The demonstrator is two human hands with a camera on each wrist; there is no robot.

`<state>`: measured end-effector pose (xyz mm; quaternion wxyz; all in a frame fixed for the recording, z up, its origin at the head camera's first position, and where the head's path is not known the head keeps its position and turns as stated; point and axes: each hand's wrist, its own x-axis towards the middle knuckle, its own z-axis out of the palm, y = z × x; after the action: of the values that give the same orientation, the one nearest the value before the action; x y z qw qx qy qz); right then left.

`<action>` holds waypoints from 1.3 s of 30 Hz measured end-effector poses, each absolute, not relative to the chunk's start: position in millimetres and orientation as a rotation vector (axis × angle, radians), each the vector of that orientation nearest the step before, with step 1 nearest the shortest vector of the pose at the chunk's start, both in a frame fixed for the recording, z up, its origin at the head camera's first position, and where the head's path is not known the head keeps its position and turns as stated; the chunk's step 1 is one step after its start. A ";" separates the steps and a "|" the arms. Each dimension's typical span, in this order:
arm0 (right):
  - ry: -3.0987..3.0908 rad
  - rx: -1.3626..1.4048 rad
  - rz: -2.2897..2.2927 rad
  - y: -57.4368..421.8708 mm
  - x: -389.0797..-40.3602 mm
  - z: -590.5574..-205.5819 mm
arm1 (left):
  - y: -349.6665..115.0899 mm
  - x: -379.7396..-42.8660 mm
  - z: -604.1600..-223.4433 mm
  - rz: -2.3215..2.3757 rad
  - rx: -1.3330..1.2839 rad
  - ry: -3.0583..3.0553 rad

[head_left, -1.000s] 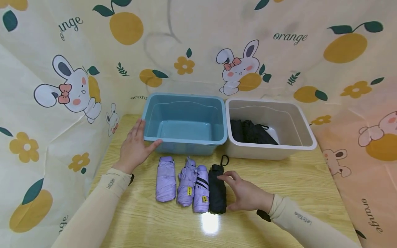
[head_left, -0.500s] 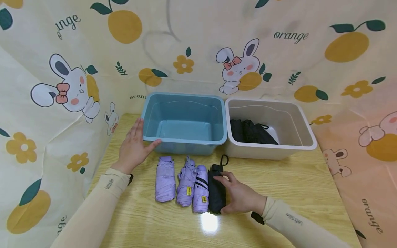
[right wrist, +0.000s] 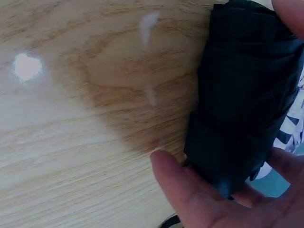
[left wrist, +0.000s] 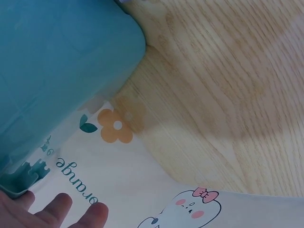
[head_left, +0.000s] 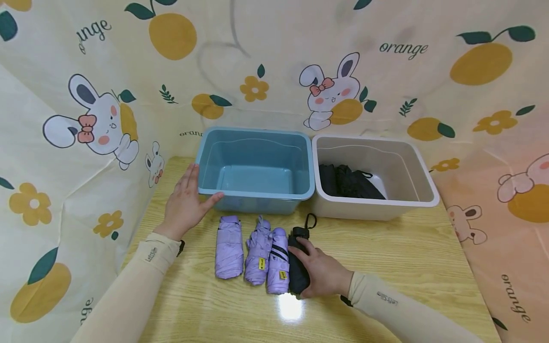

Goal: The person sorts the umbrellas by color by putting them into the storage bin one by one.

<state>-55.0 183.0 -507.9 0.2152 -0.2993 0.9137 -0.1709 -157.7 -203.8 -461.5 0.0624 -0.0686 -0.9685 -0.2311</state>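
Note:
My right hand (head_left: 324, 272) grips a black folding umbrella (head_left: 296, 275) lying on the table, its fingers and thumb curled about the body. The wrist loop points toward the bins. In the right wrist view the black umbrella (right wrist: 242, 95) fills the right side, with fingers around one end. Three purple folding umbrellas lie in a row to its left: the left one (head_left: 229, 250), the middle one (head_left: 258, 255) and the right one (head_left: 278, 267), beside the black one. Against the left front corner of a blue bin (head_left: 257, 196) rests my left hand (head_left: 183, 206), fingers straight, thumb along the rim.
A beige bin (head_left: 373, 209) stands to the right of the blue bin, with black folded umbrellas (head_left: 347, 183) inside at its left. Nothing shows inside the blue bin. A printed cloth (head_left: 266, 57) hangs behind and at both sides of the wooden table (head_left: 386, 252).
The right hand has moved left from the black umbrella's right side to over it, and its fingers have closed around it. The left hand stays at the blue bin.

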 end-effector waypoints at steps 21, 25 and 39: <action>2.546 -0.845 -0.441 176.0 -58.3 -513.5 | -206.0 -157.3 -461.4 -0.683 -0.214 -2.917; 2.569 -0.873 -0.456 177.0 -58.0 -517.9 | -206.3 -157.5 -462.4 -0.688 -0.217 -2.914; 2.561 -0.890 -0.558 187.8 -53.6 -517.6 | -203.1 -155.6 -459.9 -0.702 -0.219 -2.911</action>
<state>-53.6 187.8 -517.6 0.1857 -0.3160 0.9091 -0.1982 -155.6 -203.1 -459.9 0.0695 -0.0729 -0.9672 -0.2331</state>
